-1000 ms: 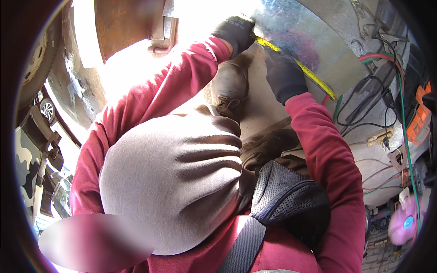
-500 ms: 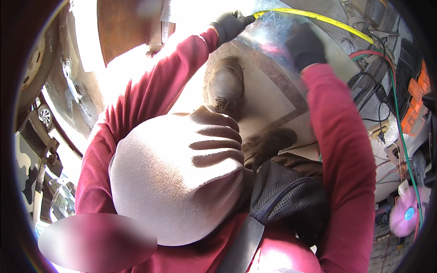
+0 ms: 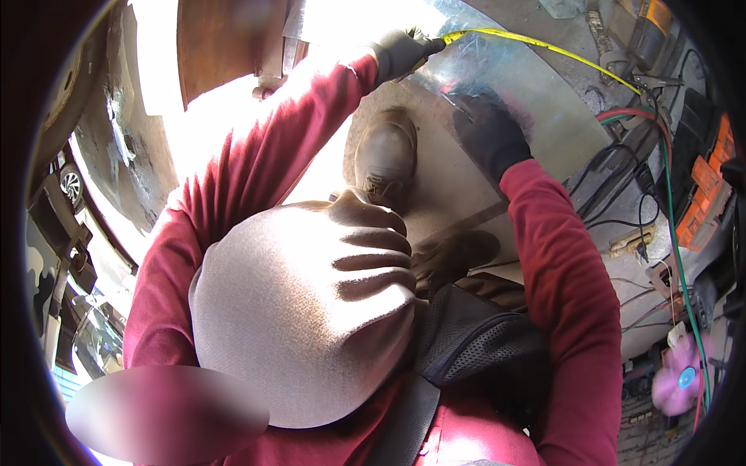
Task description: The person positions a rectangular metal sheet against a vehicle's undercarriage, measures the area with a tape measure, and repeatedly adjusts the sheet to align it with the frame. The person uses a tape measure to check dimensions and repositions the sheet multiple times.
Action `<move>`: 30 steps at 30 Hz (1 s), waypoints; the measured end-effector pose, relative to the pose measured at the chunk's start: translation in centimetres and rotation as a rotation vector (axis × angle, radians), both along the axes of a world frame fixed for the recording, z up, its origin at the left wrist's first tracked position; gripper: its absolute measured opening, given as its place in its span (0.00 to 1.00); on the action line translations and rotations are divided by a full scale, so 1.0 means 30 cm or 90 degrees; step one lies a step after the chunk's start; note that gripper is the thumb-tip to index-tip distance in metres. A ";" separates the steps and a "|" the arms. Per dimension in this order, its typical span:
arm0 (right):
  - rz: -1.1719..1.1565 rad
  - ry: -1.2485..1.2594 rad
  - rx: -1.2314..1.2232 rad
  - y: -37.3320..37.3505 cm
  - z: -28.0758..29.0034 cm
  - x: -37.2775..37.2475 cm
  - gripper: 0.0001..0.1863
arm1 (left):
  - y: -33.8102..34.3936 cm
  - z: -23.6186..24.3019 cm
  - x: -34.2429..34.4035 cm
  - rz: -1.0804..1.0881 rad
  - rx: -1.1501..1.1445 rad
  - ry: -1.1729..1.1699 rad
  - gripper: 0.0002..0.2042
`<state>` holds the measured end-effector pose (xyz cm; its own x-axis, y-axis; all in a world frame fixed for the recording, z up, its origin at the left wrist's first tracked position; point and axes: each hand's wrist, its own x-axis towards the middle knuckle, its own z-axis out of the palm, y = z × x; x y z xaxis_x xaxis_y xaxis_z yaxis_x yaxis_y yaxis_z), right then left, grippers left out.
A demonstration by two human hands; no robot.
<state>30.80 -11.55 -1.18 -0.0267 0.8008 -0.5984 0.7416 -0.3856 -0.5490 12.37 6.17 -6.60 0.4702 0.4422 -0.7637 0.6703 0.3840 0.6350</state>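
Note:
My left hand point(image 3: 400, 54), in a dark glove, is closed around the near end of a yellow measuring tape point(image 3: 536, 44). The strip arches to the right over a shiny metal sheet point(image 3: 556, 105). Over the sheet's near edge is my right hand point(image 3: 491, 133), also gloved, with its fingers drawn together. Something thin and pale shows at its fingertips, too small to name. Reflections on the sheet blur its surface around that hand.
Black cables point(image 3: 622, 167) and red and green hoses point(image 3: 674, 233) run along the right. Orange parts point(image 3: 703, 182) lie beyond them, with a pink fan point(image 3: 684, 379) lower down. A rusty brown panel point(image 3: 225, 50) stands at the upper left. My shoe point(image 3: 386, 151) is below the sheet.
My right hand has come left and nearer, from over the sheet to its near edge. The left hand keeps its hold on the measuring tape, which sits slightly lower in view.

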 end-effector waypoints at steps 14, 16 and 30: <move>0.008 -0.033 0.044 -0.010 -0.015 -0.017 0.24 | 0.010 0.009 0.000 0.019 -0.034 -0.026 0.22; 0.013 -0.033 0.049 -0.008 -0.012 -0.018 0.24 | 0.010 0.003 -0.004 0.020 -0.035 -0.017 0.22; 0.161 0.024 -0.070 0.155 0.034 0.056 0.21 | -0.029 0.087 -0.058 0.230 -0.110 -0.067 0.23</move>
